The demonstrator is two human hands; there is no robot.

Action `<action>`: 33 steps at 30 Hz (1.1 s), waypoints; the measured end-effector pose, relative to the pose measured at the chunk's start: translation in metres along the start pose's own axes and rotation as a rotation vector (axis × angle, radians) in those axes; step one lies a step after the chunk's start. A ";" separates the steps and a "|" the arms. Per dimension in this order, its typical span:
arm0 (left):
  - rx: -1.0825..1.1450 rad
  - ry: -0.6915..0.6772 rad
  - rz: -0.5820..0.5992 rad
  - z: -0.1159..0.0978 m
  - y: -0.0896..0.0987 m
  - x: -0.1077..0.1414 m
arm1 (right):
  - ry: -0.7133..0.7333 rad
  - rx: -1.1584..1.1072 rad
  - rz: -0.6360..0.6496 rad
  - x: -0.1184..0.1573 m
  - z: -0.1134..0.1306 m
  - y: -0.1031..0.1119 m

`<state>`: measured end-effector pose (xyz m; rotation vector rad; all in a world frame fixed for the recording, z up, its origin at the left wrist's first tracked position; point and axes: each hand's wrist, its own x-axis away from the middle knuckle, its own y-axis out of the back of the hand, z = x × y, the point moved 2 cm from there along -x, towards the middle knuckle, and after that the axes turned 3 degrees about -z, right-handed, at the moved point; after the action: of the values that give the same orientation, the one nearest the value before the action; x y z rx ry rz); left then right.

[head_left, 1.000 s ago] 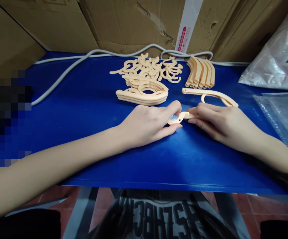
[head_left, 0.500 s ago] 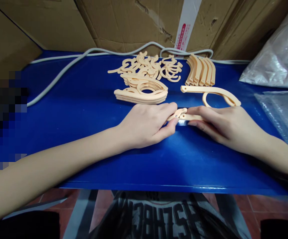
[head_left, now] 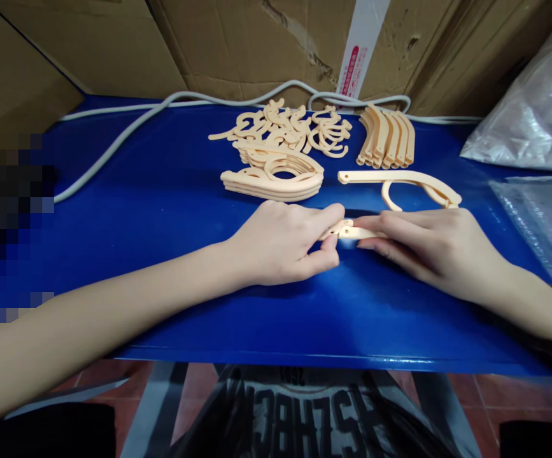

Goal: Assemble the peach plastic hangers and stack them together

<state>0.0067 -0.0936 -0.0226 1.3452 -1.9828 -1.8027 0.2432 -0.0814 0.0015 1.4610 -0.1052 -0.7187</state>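
A small beige hook piece (head_left: 346, 223) is pinched between the thumb and fingers of my left hand (head_left: 283, 245). It meets the holed end of a beige hanger arm (head_left: 358, 233), which my right hand (head_left: 440, 245) grips from the right side. Just behind my right hand a second long hanger arm (head_left: 390, 177) with curved struts shows; its lower part passes behind my fingers, and I cannot tell whether it joins the held arm. Beyond my left hand lies a stack of folded hangers (head_left: 273, 186).
Loose beige hook pieces (head_left: 280, 124) lie heaped at the back of the blue table (head_left: 137, 235). Hanger arms (head_left: 386, 137) stand in a row beside them. A white cable (head_left: 127, 140) runs along cardboard boxes (head_left: 237, 44). Plastic bags (head_left: 524, 108) sit at the right.
The hook piece has tilted flatter against the arm's end. Both hands have dropped slightly, and the long arm behind my right hand has shifted a little left and down.
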 end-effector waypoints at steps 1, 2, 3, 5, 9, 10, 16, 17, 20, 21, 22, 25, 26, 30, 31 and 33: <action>0.005 -0.007 -0.009 0.000 0.001 0.000 | 0.016 0.003 -0.008 0.000 0.001 -0.001; 0.011 -0.013 -0.009 0.000 0.002 -0.001 | 0.031 0.012 -0.017 -0.001 0.001 -0.001; 0.014 -0.019 0.000 0.000 0.003 -0.001 | 0.045 0.025 -0.031 -0.001 0.002 -0.001; 0.017 -0.029 0.038 -0.001 0.004 -0.002 | 0.056 0.054 -0.037 -0.002 0.003 0.000; -0.035 -0.021 0.088 -0.001 0.006 -0.004 | 0.082 0.081 -0.037 -0.004 0.006 0.004; -0.058 -0.027 0.105 -0.001 0.006 -0.004 | 0.094 0.086 -0.044 -0.004 0.007 0.005; -0.187 -0.068 0.192 0.003 0.003 -0.006 | 0.115 0.104 -0.054 -0.006 0.008 0.004; -0.191 -0.071 0.191 0.003 0.003 -0.006 | 0.117 0.104 -0.053 -0.006 0.008 0.004; -0.183 -0.089 0.172 0.004 0.003 -0.006 | 0.119 0.123 -0.048 -0.005 0.009 0.004; -0.178 -0.096 0.161 0.003 0.003 -0.006 | 0.121 0.133 -0.049 -0.005 0.009 0.004; -0.175 -0.101 0.147 0.003 0.003 -0.005 | 0.121 0.142 -0.052 -0.004 0.009 0.005; -0.178 -0.103 0.117 0.003 0.003 -0.005 | 0.119 0.160 -0.056 -0.003 0.009 0.005; -0.183 -0.098 0.115 0.003 0.003 -0.005 | 0.115 0.159 -0.051 -0.003 0.009 0.005; -0.207 -0.082 0.140 0.002 0.003 -0.005 | 0.072 0.151 -0.006 -0.005 0.007 0.007; -0.212 -0.080 0.145 0.002 0.002 -0.006 | 0.061 0.152 0.008 -0.005 0.007 0.008; -0.216 -0.078 0.154 0.001 0.002 -0.006 | 0.044 0.151 0.039 -0.006 0.005 0.008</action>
<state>0.0088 -0.0891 -0.0183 1.0452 -1.8088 -1.9566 0.2391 -0.0837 0.0119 1.6136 -0.1566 -0.6584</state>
